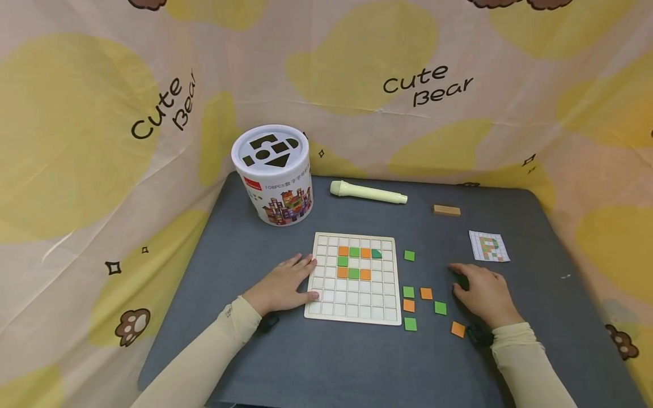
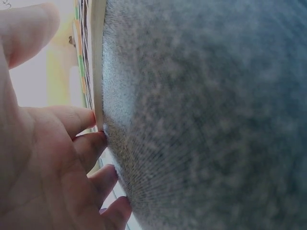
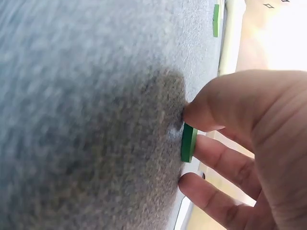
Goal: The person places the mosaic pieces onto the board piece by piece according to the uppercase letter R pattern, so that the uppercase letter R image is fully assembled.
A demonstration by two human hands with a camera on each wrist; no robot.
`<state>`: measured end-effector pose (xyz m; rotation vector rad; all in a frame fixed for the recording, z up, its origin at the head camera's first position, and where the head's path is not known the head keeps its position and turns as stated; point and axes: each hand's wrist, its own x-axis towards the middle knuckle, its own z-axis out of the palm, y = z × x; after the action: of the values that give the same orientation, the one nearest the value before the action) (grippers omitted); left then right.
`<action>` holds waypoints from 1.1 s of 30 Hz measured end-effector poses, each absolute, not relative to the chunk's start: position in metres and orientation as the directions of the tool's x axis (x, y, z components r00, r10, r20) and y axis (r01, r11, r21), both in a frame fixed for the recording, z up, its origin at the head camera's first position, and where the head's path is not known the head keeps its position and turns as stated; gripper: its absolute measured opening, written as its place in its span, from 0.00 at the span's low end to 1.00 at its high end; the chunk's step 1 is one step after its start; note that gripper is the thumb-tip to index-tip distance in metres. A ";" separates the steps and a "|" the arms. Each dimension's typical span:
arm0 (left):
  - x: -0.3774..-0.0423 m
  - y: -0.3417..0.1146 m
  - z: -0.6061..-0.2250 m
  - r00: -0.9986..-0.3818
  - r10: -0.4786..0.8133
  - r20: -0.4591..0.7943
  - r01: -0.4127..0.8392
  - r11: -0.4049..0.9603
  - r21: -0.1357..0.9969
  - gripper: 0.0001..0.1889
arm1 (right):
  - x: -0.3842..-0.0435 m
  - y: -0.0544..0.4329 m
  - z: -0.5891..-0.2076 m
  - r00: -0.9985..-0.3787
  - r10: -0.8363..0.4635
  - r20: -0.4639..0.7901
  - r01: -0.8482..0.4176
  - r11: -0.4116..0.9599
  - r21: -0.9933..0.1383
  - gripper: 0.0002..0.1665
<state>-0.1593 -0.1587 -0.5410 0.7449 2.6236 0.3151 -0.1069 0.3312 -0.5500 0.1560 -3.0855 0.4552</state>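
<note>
My left hand (image 1: 288,283) lies with fingers spread at the left edge of a square wooden grid board (image 1: 352,310); in the left wrist view its fingertips (image 2: 86,120) touch the board's side. Orange and green square tiles (image 1: 354,252) sit in the upper cells, along with a dark green rounded piece (image 1: 376,254). To the right of the loose tiles, my right hand (image 1: 484,292) is low over the table. Its thumb and fingers pinch a dark green tile (image 3: 188,143) close at the table surface, largely hidden under the hand in the head view.
Several loose green and orange tiles (image 1: 425,293) lie between board and right hand. A pattern card (image 1: 476,249) and a wooden block (image 1: 446,211) lie farther back. A white bucket (image 1: 257,198) and a pale yellow microphone-shaped stick (image 1: 369,192) stand and lie behind the board.
</note>
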 end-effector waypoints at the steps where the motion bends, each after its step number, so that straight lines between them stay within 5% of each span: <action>1: -0.159 -0.159 -0.541 -0.781 0.542 -0.308 0.454 0.833 0.314 0.49 | -0.106 0.332 -0.550 -0.995 -0.094 0.031 -0.099 0.952 -0.290 0.29; 33: -0.160 -0.159 -0.544 -0.777 0.555 -0.298 0.468 0.825 0.317 0.50 | -0.110 0.333 -0.549 -0.991 -0.107 0.084 -0.125 0.957 -0.262 0.25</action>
<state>-0.1603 -0.1593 -0.5437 0.7668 2.6264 0.3185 -0.1100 0.3328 -0.5489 0.1806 -3.0395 0.4143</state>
